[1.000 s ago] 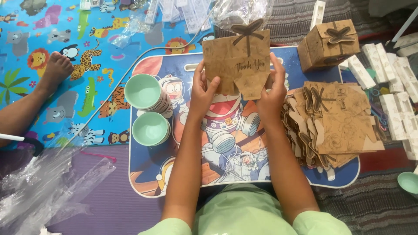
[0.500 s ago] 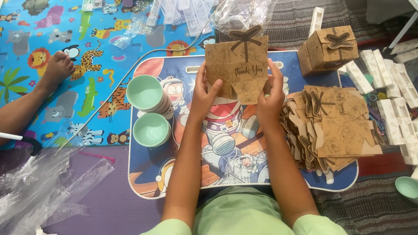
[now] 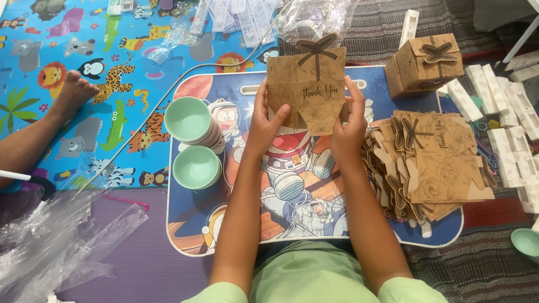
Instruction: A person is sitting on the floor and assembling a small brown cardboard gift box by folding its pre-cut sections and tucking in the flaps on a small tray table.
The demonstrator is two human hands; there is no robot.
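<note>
A flat brown cardboard box blank [image 3: 306,90] with a dark bow-shaped tab on top is held up between both hands above a blue lap tray [image 3: 191,235] printed with cartoon astronauts. My left hand [image 3: 264,120] grips its left edge, thumb on the front. My right hand [image 3: 349,120] grips its right edge. A stack of the same flat brown blanks [image 3: 432,165] lies on the tray's right side. One folded brown box [image 3: 425,63] with a bow top stands at the tray's far right corner.
Two stacks of mint green bowls [image 3: 193,140] sit on the tray's left. Another person's foot [image 3: 70,92] and leg rest on the animal-print play mat at left. Clear plastic wrap [image 3: 62,241] lies at the lower left, white boxes [image 3: 508,112] at right.
Both hands have lifted the flat blank slightly farther away and shifted their grip on its edges. The rest has not moved.
</note>
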